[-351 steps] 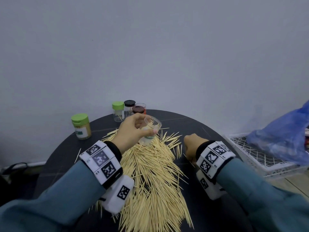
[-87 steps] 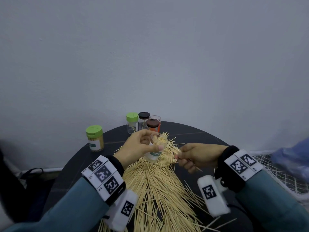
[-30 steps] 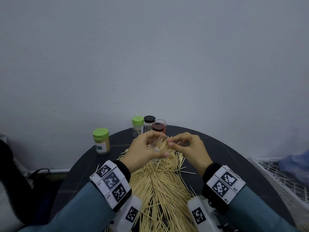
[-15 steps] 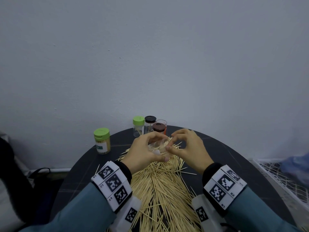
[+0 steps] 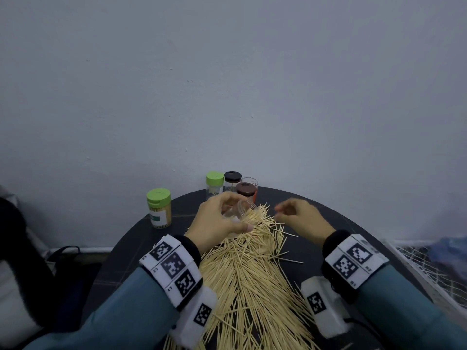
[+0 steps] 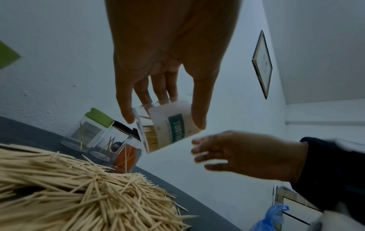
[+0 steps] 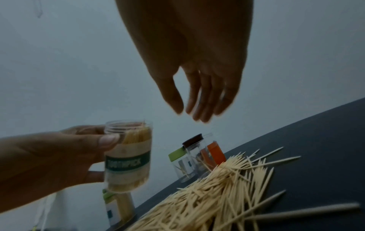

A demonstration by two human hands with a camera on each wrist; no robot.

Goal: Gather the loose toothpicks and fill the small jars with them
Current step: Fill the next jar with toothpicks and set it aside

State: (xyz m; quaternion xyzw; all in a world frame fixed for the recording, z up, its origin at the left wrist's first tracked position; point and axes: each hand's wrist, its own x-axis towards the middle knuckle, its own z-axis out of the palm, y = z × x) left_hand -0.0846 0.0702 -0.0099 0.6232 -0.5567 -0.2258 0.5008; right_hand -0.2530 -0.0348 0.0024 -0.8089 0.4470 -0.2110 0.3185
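Note:
A big heap of loose toothpicks [image 5: 242,271] [image 6: 82,201] [image 7: 213,195] covers the middle of the round dark table [image 5: 338,223]. My left hand [image 5: 214,223] [image 6: 164,100] grips a clear open jar [image 5: 237,210] [image 6: 168,125] [image 7: 128,156] with a green "toothpick" label, lifted above the heap's far end and partly filled with toothpicks. My right hand [image 5: 290,215] [image 7: 195,106] [image 6: 227,154] hovers just right of the jar, fingers relaxed and holding nothing.
A full green-lidded jar [image 5: 159,207] stands at the table's left rim. Behind the heap stand a green-lidded jar [image 5: 214,185], a black-lidded jar [image 5: 232,181], a brown-lidded jar [image 5: 246,191] and an open jar [image 5: 250,181]. A white wire basket [image 5: 429,263] sits to the right.
My right hand has drawn back rightward from the jar's mouth and opened, holding nothing now. The left hand still holds the jar in about the same place.

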